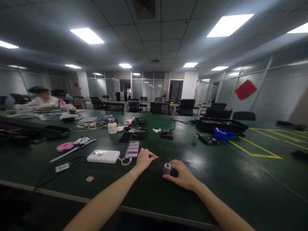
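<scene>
My right hand (181, 175) curls its thumb and fingers around a small grey metal cylinder (166, 169), which stands upright on the green table with a dark hole in its top. To its left, my left hand (145, 159) is closed in a pinch just above the table; whatever its fingertips hold, if anything, is too small to make out. Beside that hand lies a phone with a lit screen (132, 149), joined by a short white cable to a white power bank (103, 156). A second, pale cylinder (195, 138) stands farther back on the right.
Circuit boards (166, 133) and a dark phone (124, 137) lie beyond my hands, near a cream bottle (112, 126). At the right are a hard drive (208, 138), a blue tray (224, 134) and a black case. Another person (44, 99) sits at the far left.
</scene>
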Demonstrator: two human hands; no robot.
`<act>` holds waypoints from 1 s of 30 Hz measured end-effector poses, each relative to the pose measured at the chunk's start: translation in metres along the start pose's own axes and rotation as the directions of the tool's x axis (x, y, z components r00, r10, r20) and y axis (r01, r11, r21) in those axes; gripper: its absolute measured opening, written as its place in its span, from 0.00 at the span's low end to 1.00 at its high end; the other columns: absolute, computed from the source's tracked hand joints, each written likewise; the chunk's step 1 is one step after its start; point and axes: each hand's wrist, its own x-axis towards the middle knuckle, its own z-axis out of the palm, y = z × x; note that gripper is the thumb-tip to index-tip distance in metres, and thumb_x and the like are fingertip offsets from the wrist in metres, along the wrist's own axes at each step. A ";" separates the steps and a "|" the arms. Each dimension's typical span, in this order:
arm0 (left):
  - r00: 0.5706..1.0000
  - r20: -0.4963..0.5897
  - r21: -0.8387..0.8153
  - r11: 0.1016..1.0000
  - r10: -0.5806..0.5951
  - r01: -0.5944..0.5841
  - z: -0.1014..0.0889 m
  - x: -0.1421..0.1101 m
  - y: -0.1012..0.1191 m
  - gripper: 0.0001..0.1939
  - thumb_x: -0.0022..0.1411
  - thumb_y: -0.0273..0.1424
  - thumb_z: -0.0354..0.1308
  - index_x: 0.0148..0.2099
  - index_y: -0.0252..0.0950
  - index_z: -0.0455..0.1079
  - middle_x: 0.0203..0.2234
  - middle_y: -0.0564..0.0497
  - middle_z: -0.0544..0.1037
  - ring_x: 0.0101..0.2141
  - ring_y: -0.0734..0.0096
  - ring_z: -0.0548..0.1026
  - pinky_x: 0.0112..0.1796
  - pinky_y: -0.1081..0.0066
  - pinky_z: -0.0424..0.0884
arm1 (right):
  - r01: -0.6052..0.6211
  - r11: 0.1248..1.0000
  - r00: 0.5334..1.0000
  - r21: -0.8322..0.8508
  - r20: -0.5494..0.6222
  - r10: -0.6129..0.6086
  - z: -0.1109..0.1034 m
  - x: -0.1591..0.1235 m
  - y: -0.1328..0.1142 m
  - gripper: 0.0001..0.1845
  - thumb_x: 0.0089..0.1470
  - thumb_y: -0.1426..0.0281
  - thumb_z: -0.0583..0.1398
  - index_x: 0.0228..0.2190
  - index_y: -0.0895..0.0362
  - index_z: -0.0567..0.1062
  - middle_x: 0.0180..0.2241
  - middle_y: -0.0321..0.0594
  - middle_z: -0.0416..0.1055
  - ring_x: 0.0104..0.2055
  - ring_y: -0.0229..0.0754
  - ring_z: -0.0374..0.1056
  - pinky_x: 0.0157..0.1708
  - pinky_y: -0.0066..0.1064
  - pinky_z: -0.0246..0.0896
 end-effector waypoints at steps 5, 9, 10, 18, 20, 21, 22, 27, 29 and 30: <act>0.982 -0.055 -0.272 0.944 0.180 -0.188 -0.009 -0.012 0.026 0.09 0.56 0.38 0.59 0.34 0.41 0.78 0.30 0.51 0.80 0.37 0.65 0.72 0.40 0.67 0.65 | 0.014 1.000 1.000 -0.022 0.001 -0.014 0.002 -0.001 0.001 0.22 0.51 0.52 0.58 0.38 0.56 0.74 0.39 0.43 0.70 0.43 0.47 0.65 0.45 0.39 0.57; 0.972 0.021 -0.390 0.897 0.232 -0.206 -0.010 -0.022 0.039 0.10 0.56 0.38 0.59 0.35 0.39 0.78 0.29 0.50 0.79 0.33 0.68 0.73 0.34 0.71 0.67 | 0.027 0.999 1.000 -0.036 -0.009 -0.027 0.004 0.000 0.004 0.22 0.52 0.52 0.57 0.38 0.57 0.74 0.38 0.43 0.70 0.42 0.46 0.65 0.44 0.38 0.57; 0.975 0.012 -0.396 0.896 0.221 -0.198 -0.010 -0.024 0.041 0.10 0.56 0.37 0.60 0.34 0.39 0.78 0.29 0.50 0.79 0.33 0.68 0.74 0.33 0.72 0.67 | 0.026 0.999 1.000 -0.038 -0.014 -0.027 0.005 0.000 0.005 0.22 0.51 0.52 0.58 0.38 0.57 0.75 0.38 0.43 0.70 0.42 0.46 0.65 0.44 0.38 0.57; 0.970 -0.005 -0.466 0.858 0.244 -0.218 -0.009 -0.030 0.046 0.08 0.54 0.36 0.62 0.33 0.37 0.77 0.30 0.49 0.79 0.34 0.68 0.75 0.36 0.71 0.69 | 0.048 0.998 0.999 -0.048 0.003 -0.048 0.005 -0.001 0.004 0.20 0.52 0.53 0.57 0.38 0.55 0.75 0.38 0.42 0.71 0.43 0.45 0.65 0.43 0.37 0.56; 0.973 -0.013 -0.467 0.858 0.232 -0.211 -0.008 -0.031 0.047 0.09 0.54 0.36 0.62 0.33 0.36 0.77 0.29 0.49 0.79 0.34 0.68 0.75 0.36 0.71 0.69 | 0.039 0.998 0.999 -0.047 0.001 -0.039 0.004 -0.001 0.004 0.21 0.52 0.52 0.57 0.38 0.55 0.75 0.38 0.42 0.71 0.43 0.46 0.65 0.43 0.37 0.56; 0.974 -0.021 -0.468 0.859 0.223 -0.207 -0.007 -0.032 0.047 0.09 0.54 0.36 0.61 0.33 0.36 0.77 0.30 0.49 0.79 0.34 0.68 0.75 0.36 0.71 0.69 | 0.035 0.998 0.999 -0.045 -0.001 -0.035 0.004 -0.001 0.003 0.21 0.52 0.52 0.57 0.38 0.55 0.75 0.38 0.42 0.71 0.42 0.46 0.65 0.43 0.37 0.56; 0.977 -0.031 -0.469 0.860 0.212 -0.202 -0.006 -0.032 0.048 0.09 0.55 0.36 0.61 0.33 0.36 0.77 0.30 0.49 0.80 0.34 0.68 0.75 0.36 0.71 0.69 | 0.032 0.999 0.999 -0.044 -0.002 -0.032 0.004 -0.001 0.003 0.21 0.52 0.52 0.57 0.38 0.55 0.75 0.38 0.42 0.71 0.42 0.46 0.65 0.44 0.38 0.56; 0.975 -0.040 -0.443 0.871 0.217 -0.211 -0.007 -0.032 0.052 0.09 0.55 0.37 0.60 0.34 0.38 0.77 0.30 0.49 0.80 0.35 0.67 0.75 0.36 0.70 0.69 | 0.016 0.999 1.000 -0.039 0.002 -0.016 0.003 -0.002 0.000 0.21 0.51 0.52 0.58 0.40 0.54 0.75 0.39 0.42 0.70 0.43 0.46 0.64 0.44 0.38 0.56; 0.970 -0.036 -0.421 0.877 0.240 -0.232 -0.009 -0.033 0.054 0.09 0.56 0.37 0.60 0.34 0.39 0.77 0.30 0.50 0.80 0.35 0.67 0.74 0.37 0.69 0.69 | 0.000 0.999 1.000 -0.041 0.012 0.001 0.002 -0.001 -0.001 0.22 0.51 0.52 0.58 0.40 0.54 0.75 0.38 0.43 0.71 0.43 0.47 0.64 0.44 0.39 0.57; 0.968 -0.037 -0.411 0.879 0.247 -0.240 -0.010 -0.033 0.055 0.09 0.56 0.37 0.60 0.35 0.39 0.78 0.30 0.49 0.80 0.35 0.67 0.74 0.38 0.69 0.69 | -0.003 0.999 1.000 -0.039 0.016 0.004 0.001 -0.001 -0.002 0.22 0.51 0.52 0.58 0.40 0.55 0.75 0.38 0.43 0.71 0.42 0.47 0.64 0.44 0.39 0.57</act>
